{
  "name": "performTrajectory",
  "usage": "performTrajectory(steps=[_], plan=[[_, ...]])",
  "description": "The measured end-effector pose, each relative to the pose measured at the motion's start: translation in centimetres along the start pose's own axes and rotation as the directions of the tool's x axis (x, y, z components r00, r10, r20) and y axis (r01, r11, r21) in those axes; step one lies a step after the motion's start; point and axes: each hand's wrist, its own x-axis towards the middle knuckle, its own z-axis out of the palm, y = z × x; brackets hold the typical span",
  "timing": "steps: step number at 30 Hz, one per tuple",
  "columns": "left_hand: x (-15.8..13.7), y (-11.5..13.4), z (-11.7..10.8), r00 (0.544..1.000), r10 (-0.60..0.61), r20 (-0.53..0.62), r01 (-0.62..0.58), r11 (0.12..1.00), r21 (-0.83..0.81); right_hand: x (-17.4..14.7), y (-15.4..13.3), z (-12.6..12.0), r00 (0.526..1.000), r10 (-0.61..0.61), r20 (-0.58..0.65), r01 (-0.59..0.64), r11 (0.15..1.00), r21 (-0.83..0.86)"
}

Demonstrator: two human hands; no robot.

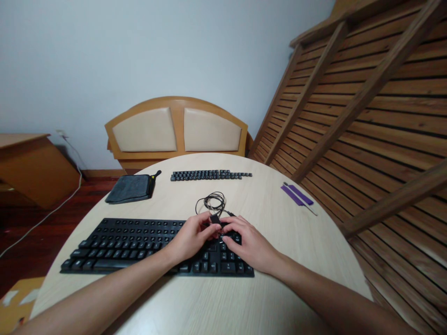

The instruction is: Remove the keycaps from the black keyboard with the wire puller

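Observation:
A black keyboard (139, 253) lies across the near part of the round table, its upper rows bare of keycaps on the left. Over its number-pad side, my left hand (195, 235) pinches a small black plastic piece (214, 218) between thumb and fingers; its exact kind is unclear. My right hand (249, 244) meets it from the right, thumb and fingertips drawn together just below that piece. Whatever lies between the right fingertips is too small and covered to make out. A coiled black cable (214, 201) rests right behind both hands.
Loose keycaps (199, 175) stand in rows at the table's back. A folded grey cloth (129, 188) lies back left. Purple strips and a thin metal tool (303, 197) lie at right. A wooden slatted frame (349, 116) leans beside the pale table (300, 251).

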Motion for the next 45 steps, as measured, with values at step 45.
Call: performTrajectory(steps=[45], plan=[[0.3,0.5,-0.1,0.997,-0.044,-0.07,0.041,0.998,-0.043,0.3,-0.5,-1.1,0.904,-0.424,0.056,0.423,0.867,-0.264]])
